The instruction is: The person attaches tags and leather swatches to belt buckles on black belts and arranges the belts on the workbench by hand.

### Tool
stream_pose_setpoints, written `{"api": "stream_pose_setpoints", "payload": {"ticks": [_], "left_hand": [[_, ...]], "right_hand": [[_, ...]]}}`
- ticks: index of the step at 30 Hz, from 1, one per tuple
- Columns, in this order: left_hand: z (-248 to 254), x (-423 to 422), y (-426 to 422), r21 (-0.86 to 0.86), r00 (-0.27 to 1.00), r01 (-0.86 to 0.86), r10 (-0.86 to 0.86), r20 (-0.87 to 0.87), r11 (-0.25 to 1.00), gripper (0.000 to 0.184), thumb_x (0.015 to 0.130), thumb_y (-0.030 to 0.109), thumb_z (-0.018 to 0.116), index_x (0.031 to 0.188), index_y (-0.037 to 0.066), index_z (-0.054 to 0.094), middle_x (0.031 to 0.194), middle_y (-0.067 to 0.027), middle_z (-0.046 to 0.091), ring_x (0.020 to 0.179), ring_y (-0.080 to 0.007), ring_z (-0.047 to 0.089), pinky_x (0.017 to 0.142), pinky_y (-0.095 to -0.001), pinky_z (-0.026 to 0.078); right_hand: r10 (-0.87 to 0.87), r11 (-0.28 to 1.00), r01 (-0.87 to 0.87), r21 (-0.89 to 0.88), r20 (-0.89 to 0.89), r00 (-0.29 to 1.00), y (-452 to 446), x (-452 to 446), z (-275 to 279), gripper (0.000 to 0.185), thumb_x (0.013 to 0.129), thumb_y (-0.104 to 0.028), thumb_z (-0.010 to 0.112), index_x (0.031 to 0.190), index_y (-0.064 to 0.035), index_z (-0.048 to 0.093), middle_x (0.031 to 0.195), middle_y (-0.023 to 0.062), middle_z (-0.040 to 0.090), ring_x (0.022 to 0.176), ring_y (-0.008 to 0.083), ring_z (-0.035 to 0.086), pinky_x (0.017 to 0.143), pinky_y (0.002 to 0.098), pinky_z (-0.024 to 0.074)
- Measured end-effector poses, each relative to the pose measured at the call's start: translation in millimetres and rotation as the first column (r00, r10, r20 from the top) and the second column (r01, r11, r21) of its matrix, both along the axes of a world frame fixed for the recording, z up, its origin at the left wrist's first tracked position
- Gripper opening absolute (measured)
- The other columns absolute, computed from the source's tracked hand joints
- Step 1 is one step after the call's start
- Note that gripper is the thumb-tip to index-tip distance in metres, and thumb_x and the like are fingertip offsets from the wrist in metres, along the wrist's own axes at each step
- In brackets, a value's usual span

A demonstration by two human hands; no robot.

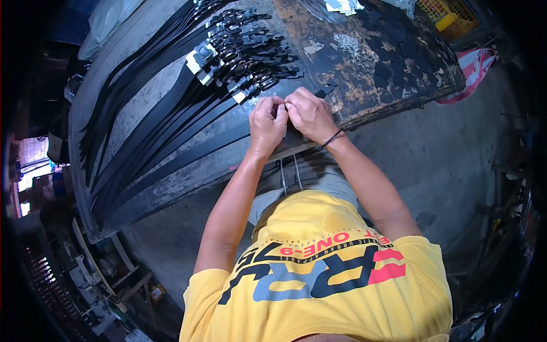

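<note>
My left hand (268, 126) and my right hand (310, 115) meet at the table's near edge, fingers bent and fingertips touching. A black belt (219, 138) runs from the left along the near side up to my left hand, which is closed on it. My right hand pinches at the same spot; what lies between its fingertips is small, dark and mostly hidden. Dark buckle-like metal (326, 91) shows just past my right hand. Beyond my hands lies a heap of black belts (165, 114), their buckles (250, 60) bunched together, several with white tags (194, 62).
The worn table (347, 108) has peeling, stained patches on its right part. White papers (343, 5) and a yellow crate (450, 17) are at the far right. A red-and-white sack (476, 71) hangs by the right edge. Clutter and machinery (97, 279) stand at lower left.
</note>
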State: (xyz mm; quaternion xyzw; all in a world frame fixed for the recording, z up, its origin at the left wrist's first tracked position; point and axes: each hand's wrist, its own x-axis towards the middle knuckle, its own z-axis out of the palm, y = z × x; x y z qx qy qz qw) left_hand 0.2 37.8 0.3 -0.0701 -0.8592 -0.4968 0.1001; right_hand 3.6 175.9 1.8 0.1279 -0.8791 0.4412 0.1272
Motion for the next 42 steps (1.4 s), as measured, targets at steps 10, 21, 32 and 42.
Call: {"api": "stream_pose_setpoints", "payload": {"ticks": [10, 21, 32, 42], "left_hand": [[1.1, -1.3, -1.1, -0.003, 0.999, 0.022, -0.022, 0.029, 1.000, 0.008, 0.079, 0.007, 0.062, 0.083, 0.000, 0.063, 0.075, -0.0124, 0.061, 0.061, -0.0230, 0.060, 0.060, -0.0335, 0.049], [5.3, -12.8, -16.5, -0.002, 0.960, 0.185, -0.180, 0.217, 0.983, 0.019, 0.082, 0.008, 0.064, 0.099, 0.000, 0.065, 0.085, -0.0118, 0.062, 0.065, -0.0180, 0.059, 0.063, -0.0311, 0.049], [15.3, 16.8, -29.5, -0.505, 0.968, 0.158, -0.235, -0.091, 0.848, 0.034, 0.071, 0.019, 0.075, 0.100, 0.007, 0.060, 0.109, -0.0113, 0.061, 0.103, -0.0311, 0.056, 0.086, -0.0410, 0.044], [20.6, 1.7, -42.1, -0.553, 0.864, 0.407, -0.503, -0.025, 0.727, 0.028, 0.074, 0.002, 0.065, 0.102, 0.007, 0.061, 0.120, -0.0098, 0.060, 0.107, -0.0310, 0.055, 0.089, -0.0406, 0.045]], "right_hand": [[-0.022, 0.999, 0.026, -0.022, 0.177, 0.984, 1.2, -2.3, 3.1, 0.015, 0.084, -0.015, 0.054, 0.085, -0.0044, 0.064, 0.087, 0.0159, 0.061, 0.084, 0.0370, 0.060, 0.074, 0.0453, 0.0483], [0.042, 0.998, -0.054, 0.032, 0.284, 0.958, 15.7, -14.8, 3.5, 0.017, 0.085, -0.021, 0.058, 0.090, -0.0082, 0.068, 0.091, 0.0141, 0.063, 0.088, 0.0353, 0.062, 0.078, 0.0437, 0.0483], [0.088, 0.983, -0.069, 0.171, -0.102, 0.991, 39.0, 3.6, 8.3, 0.011, 0.076, -0.014, 0.068, 0.085, -0.0086, 0.064, 0.093, 0.0070, 0.060, 0.094, 0.0280, 0.055, 0.081, 0.0395, 0.0441], [0.030, 0.979, 0.004, 0.205, -0.160, 0.987, 22.0, 22.9, -7.3, 0.022, 0.070, -0.017, 0.073, 0.089, -0.0120, 0.065, 0.105, 0.0045, 0.057, 0.111, 0.0262, 0.049, 0.094, 0.0416, 0.0372]]}}
